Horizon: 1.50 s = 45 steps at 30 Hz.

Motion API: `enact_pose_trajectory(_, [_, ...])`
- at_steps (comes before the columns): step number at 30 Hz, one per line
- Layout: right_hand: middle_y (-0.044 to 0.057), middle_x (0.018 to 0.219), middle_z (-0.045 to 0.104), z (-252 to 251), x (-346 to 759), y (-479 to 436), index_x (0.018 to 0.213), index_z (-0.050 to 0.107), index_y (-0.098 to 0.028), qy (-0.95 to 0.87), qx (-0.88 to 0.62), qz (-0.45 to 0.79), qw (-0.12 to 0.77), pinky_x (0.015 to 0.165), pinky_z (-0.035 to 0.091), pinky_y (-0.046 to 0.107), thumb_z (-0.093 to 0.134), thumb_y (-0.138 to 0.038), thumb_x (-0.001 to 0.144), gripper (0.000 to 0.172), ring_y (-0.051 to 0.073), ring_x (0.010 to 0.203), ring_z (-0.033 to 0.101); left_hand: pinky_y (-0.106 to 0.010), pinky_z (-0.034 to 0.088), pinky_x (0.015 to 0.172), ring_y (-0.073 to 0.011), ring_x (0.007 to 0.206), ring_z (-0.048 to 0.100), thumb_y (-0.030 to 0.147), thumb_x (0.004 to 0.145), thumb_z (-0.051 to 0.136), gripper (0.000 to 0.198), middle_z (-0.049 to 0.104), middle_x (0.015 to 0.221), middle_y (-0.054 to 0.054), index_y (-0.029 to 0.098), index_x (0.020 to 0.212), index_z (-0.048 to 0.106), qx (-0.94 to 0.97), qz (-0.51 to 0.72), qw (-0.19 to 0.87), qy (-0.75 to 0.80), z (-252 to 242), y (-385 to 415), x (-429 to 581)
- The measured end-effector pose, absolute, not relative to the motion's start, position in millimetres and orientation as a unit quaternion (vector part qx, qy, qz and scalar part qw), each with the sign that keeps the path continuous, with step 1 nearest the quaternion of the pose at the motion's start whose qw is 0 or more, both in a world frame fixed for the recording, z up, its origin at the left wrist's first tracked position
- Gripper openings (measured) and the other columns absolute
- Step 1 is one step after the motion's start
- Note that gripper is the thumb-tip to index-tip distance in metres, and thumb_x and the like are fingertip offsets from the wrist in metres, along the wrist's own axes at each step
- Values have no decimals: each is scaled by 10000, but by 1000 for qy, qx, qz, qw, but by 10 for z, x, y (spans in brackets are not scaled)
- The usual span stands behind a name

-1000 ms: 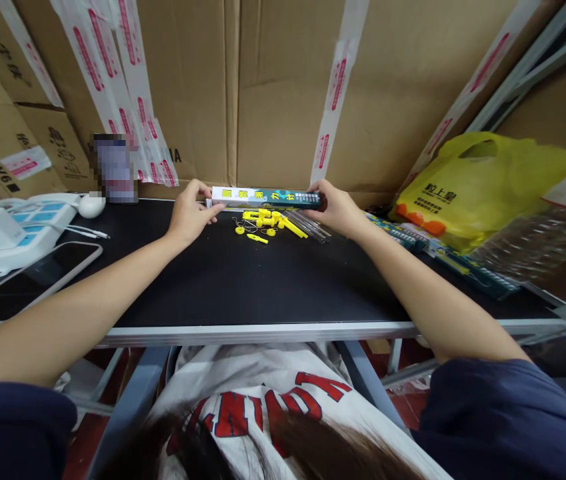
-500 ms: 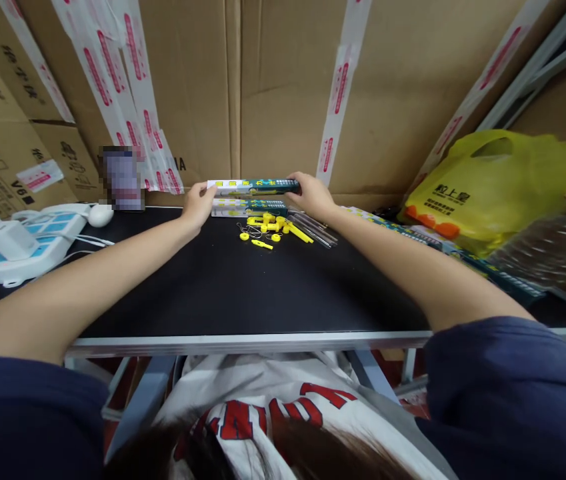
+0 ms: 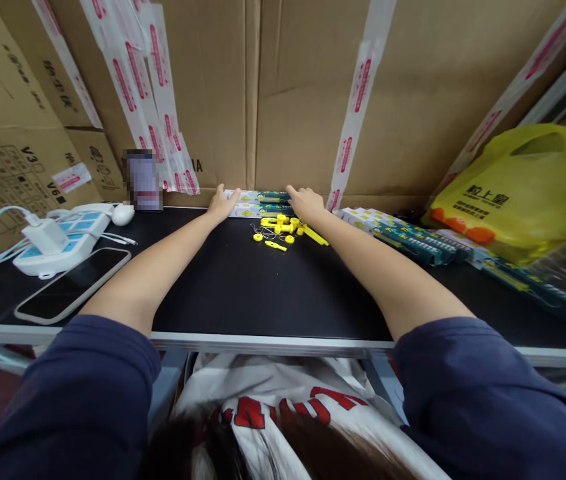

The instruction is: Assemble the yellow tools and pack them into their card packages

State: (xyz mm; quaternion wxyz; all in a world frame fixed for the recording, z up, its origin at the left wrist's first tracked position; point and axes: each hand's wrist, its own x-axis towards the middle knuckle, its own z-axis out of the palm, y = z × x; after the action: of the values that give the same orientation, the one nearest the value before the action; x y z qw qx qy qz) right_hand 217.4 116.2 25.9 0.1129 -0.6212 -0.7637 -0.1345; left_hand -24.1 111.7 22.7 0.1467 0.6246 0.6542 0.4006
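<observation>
At the back of the black table, a narrow printed cardboard box (image 3: 265, 197) lies against the big carton, between my two hands. My left hand (image 3: 222, 204) is closed around its left end, and my right hand (image 3: 307, 203) is closed at its right end, with some fingers hidden. A second box (image 3: 247, 211) of the same kind lies just in front, parallel to it. Close before the boxes is a small heap of yellow plastic parts (image 3: 285, 227) with thin wire. My right hand and wrist cover whatever lies to the right of the heap.
More printed boxes (image 3: 403, 235) lie in a row on the right, beside a yellow plastic bag (image 3: 507, 193). To the left are a white power strip (image 3: 77, 233) with cables, a phone (image 3: 75, 287) and a round white object (image 3: 123, 214). Tall cartons (image 3: 303, 100) wall off the back.
My hands have lowered the held box from above the other box to the table behind it. The view has turned, showing the phone at left and more boxes at right.
</observation>
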Motion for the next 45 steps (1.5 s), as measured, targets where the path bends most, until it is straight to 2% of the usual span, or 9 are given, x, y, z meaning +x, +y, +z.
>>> enact_pose_trajectory(3, [208,1320,620,317,2159,1167,1401,472,-213,-757,-634,-128,93,927,481,436,418,-340,1017,408,344,1211,567,-371,249,1224,-294,1521,318,514,936,518,808,318,1642,-193,124,1593,259,630,382,172,654,234,1094,-249])
enact_pose_trajectory(8, [216,1351,578,446,2210,771,1450,442,-156,-779,-584,-184,136,954,434,461,459,-361,993,501,374,1247,510,-660,90,1205,-418,1554,147,487,871,635,820,165,1687,-208,226,1576,309,659,425,91,614,210,792,-135])
enact_pose_trajectory(14, [185,1239,612,303,2290,-123,1262,578,-131,-836,-472,-241,143,950,366,427,440,-356,993,377,344,1158,506,-678,-11,1209,-382,1540,214,376,850,682,606,342,1645,-95,282,1430,534,861,328,-27,387,129,-140,213])
enact_pose_trajectory(17, [164,1153,644,224,2334,-254,1114,659,-138,-851,-458,-233,104,936,362,409,417,-285,1001,304,319,1108,534,-650,-42,1225,-332,1480,367,244,887,605,394,507,1539,-73,282,1275,660,902,282,-68,321,81,-316,246])
enact_pose_trajectory(22, [155,1112,673,271,2527,-15,1086,690,-127,-824,-510,-230,86,833,389,363,414,-215,991,305,302,1058,569,-666,39,1212,-303,1258,599,229,929,532,247,705,1274,-90,242,1077,729,855,291,-71,422,21,-66,-6])
enact_pose_trajectory(30, [147,1113,692,288,2614,53,1055,711,-155,-833,-505,-212,79,794,412,335,501,-217,955,241,282,1053,596,-588,246,1177,-271,1160,644,245,915,544,243,736,1176,-68,249,1034,756,890,215,-51,399,-33,124,-98])
enact_pose_trajectory(35, [124,1019,735,395,2670,31,964,712,-185,-789,-585,-176,71,679,407,323,508,-234,940,212,270,950,664,-412,503,956,-260,1060,677,244,908,510,276,740,1119,-84,230,1027,758,892,212,-33,398,-87,207,-111])
enact_pose_trajectory(41, [131,1074,741,359,2643,25,953,716,-180,-798,-579,-163,34,724,456,325,585,-299,913,181,282,1001,686,-386,521,950,-235,1068,672,240,884,536,268,713,1146,-75,234,1067,733,896,255,-6,364,-126,224,-113])
enact_pose_trajectory(45, [198,1150,722,260,2539,6,1045,710,-124,-804,-563,-192,-4,787,486,352,548,-261,929,241,318,1083,671,-403,507,993,-240,1122,657,228,897,524,289,689,1218,-99,206,1117,710,905,256,12,340,-110,178,-79])
